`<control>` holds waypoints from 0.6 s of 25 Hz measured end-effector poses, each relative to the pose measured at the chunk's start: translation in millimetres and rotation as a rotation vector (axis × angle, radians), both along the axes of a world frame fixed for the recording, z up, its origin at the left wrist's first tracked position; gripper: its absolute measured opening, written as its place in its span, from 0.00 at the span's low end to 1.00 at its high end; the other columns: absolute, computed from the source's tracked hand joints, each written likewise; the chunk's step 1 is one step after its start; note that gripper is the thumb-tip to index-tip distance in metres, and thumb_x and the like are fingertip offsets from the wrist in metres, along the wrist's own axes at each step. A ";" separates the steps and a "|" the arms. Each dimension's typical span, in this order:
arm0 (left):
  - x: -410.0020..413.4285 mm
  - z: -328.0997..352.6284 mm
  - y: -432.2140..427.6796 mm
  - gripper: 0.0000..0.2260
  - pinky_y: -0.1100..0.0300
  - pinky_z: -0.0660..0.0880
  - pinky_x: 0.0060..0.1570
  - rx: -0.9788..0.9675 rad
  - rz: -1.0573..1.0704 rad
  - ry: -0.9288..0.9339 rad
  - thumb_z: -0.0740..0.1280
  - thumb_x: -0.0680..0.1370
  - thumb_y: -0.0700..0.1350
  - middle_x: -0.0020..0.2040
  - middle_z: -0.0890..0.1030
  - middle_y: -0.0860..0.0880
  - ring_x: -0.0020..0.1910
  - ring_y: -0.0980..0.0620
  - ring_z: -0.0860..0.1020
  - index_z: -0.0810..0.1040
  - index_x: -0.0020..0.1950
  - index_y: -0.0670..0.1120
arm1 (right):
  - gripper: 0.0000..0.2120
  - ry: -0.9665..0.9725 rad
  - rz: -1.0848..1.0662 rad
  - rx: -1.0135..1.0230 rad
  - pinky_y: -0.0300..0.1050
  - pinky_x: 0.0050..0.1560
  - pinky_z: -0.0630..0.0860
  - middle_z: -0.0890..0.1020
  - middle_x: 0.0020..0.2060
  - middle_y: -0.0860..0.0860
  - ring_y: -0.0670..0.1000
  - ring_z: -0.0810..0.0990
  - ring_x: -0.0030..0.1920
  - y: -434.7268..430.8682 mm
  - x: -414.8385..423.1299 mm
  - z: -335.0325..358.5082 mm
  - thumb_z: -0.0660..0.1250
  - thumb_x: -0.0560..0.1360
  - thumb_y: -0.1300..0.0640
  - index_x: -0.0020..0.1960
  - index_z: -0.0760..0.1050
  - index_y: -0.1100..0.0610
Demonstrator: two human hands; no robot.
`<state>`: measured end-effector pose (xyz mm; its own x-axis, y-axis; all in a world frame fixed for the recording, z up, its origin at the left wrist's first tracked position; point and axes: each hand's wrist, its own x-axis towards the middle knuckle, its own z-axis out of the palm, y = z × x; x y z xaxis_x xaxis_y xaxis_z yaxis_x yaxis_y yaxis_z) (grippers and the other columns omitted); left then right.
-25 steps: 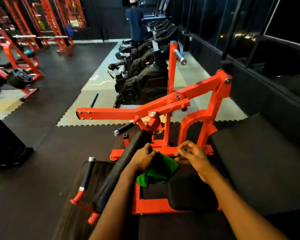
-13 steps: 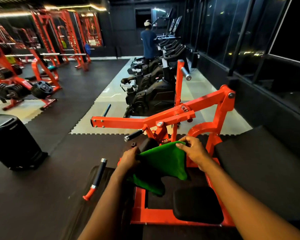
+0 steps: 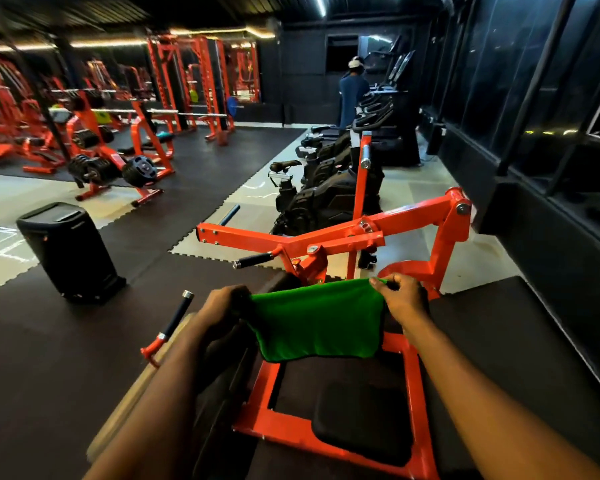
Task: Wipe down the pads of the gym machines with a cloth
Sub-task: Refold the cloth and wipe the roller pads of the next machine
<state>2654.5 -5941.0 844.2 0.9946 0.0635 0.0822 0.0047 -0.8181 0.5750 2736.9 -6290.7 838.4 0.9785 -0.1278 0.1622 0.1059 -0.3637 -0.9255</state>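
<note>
Spread wider than a moment earlier, the green cloth (image 3: 317, 322) hung just beyond the black seat pad (image 3: 361, 424), left hand (image 3: 222, 306) gripping one top corner, right hand (image 3: 404, 299) pinching the other; far past that pad, a person (image 3: 352, 95) stood.

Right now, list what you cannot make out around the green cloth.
Head view:
The green fabric cloth, stretched between left hand and right hand, hides the middle of the orange steel machine frame.
Left fingertips: hidden at the cloth's dark corner.
Black cushioned seat pad: dirt indiscernible, too dark.
Frame's near end: cut by bottom edge.
</note>
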 end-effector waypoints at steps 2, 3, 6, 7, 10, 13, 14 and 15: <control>-12.9 -5.5 -17.1 0.05 0.51 0.78 0.40 -0.123 0.064 -0.101 0.69 0.72 0.48 0.36 0.80 0.49 0.37 0.48 0.80 0.74 0.39 0.52 | 0.13 0.013 0.062 0.042 0.35 0.31 0.67 0.76 0.33 0.54 0.49 0.72 0.34 -20.5 -8.6 -2.4 0.71 0.78 0.55 0.40 0.77 0.63; -18.0 -7.3 -26.5 0.09 0.50 0.76 0.38 -0.196 0.109 -0.162 0.68 0.77 0.51 0.34 0.77 0.50 0.35 0.47 0.78 0.72 0.39 0.52 | 0.14 0.007 0.086 0.063 0.31 0.29 0.64 0.73 0.30 0.51 0.47 0.69 0.32 -27.8 -12.8 -3.9 0.69 0.79 0.55 0.37 0.74 0.60; -28.8 -1.7 -56.9 0.16 0.50 0.67 0.33 -0.290 0.296 -0.344 0.65 0.82 0.48 0.31 0.69 0.51 0.32 0.50 0.69 0.64 0.38 0.48 | 0.19 0.023 0.123 0.101 0.35 0.28 0.62 0.65 0.27 0.49 0.46 0.63 0.29 -31.1 -15.4 -12.2 0.65 0.82 0.54 0.34 0.67 0.55; -30.6 0.7 -65.9 0.17 0.50 0.66 0.33 -0.253 0.365 -0.351 0.65 0.82 0.49 0.31 0.70 0.49 0.32 0.49 0.69 0.64 0.38 0.48 | 0.19 0.062 0.107 0.114 0.40 0.30 0.63 0.65 0.27 0.49 0.47 0.63 0.29 -27.6 -13.2 -15.7 0.65 0.82 0.52 0.34 0.66 0.54; -25.1 -8.5 -68.4 0.16 0.51 0.68 0.36 -0.140 0.551 -0.144 0.67 0.80 0.49 0.35 0.76 0.42 0.38 0.40 0.76 0.65 0.37 0.47 | 0.18 0.206 0.073 0.093 0.46 0.34 0.64 0.70 0.28 0.52 0.50 0.67 0.30 -9.5 -4.9 -32.1 0.66 0.81 0.49 0.36 0.71 0.57; -14.1 -15.8 -54.9 0.14 0.54 0.70 0.41 -0.109 0.612 0.014 0.69 0.79 0.49 0.39 0.76 0.43 0.47 0.38 0.78 0.71 0.39 0.43 | 0.17 0.249 0.131 0.114 0.44 0.33 0.63 0.70 0.28 0.51 0.48 0.67 0.30 23.8 1.6 -45.2 0.68 0.80 0.51 0.41 0.76 0.64; -7.2 -14.5 -52.3 0.14 0.55 0.71 0.41 -0.092 0.597 0.042 0.69 0.79 0.49 0.39 0.76 0.43 0.47 0.39 0.79 0.71 0.39 0.42 | 0.16 0.244 0.152 0.119 0.44 0.32 0.63 0.70 0.28 0.50 0.48 0.66 0.30 38.0 2.8 -47.7 0.69 0.80 0.52 0.41 0.76 0.63; 1.2 -10.8 -50.2 0.15 0.56 0.70 0.41 -0.072 0.563 0.074 0.68 0.79 0.49 0.38 0.76 0.44 0.45 0.41 0.78 0.71 0.38 0.42 | 0.14 0.229 0.186 0.105 0.43 0.31 0.63 0.71 0.28 0.50 0.47 0.68 0.30 55.7 3.8 -48.9 0.70 0.79 0.52 0.41 0.76 0.62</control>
<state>2655.7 -5991.2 833.5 0.8086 0.5883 -0.0104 0.4709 -0.6364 0.6109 2740.7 -6235.1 789.6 0.9962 0.0521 -0.0694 -0.0537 -0.2590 -0.9644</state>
